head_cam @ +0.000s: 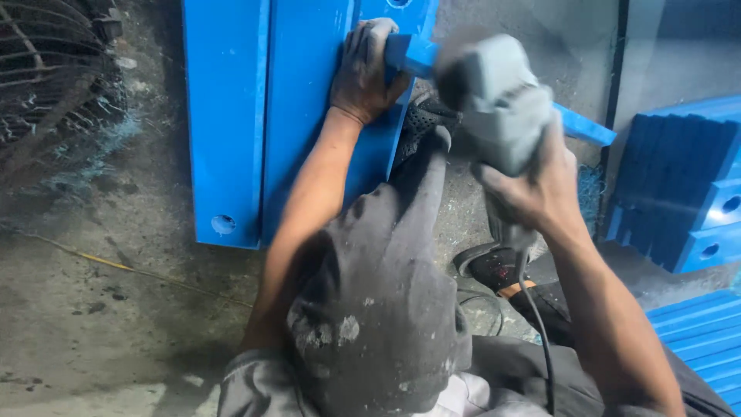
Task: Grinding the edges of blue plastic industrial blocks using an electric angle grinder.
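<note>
My left hand (364, 73) grips one end of a narrow blue plastic bar (585, 128) that crosses over larger blue boards. My right hand (532, 189) is closed around a grey handheld power tool (494, 96), blurred with motion, held over the bar's middle. A black cable (538, 332) hangs from the tool along my right forearm. My raised knee in dusty grey trousers (378, 309) sits between my arms.
Two long blue boards (228, 116) with a round hole near the lower end lie on the dirty concrete floor (100, 324). Stacked blue blocks (683, 185) and slats (706, 332) sit at right. A wire fan guard (46, 69) is top left. A black shoe (494, 266) rests below the tool.
</note>
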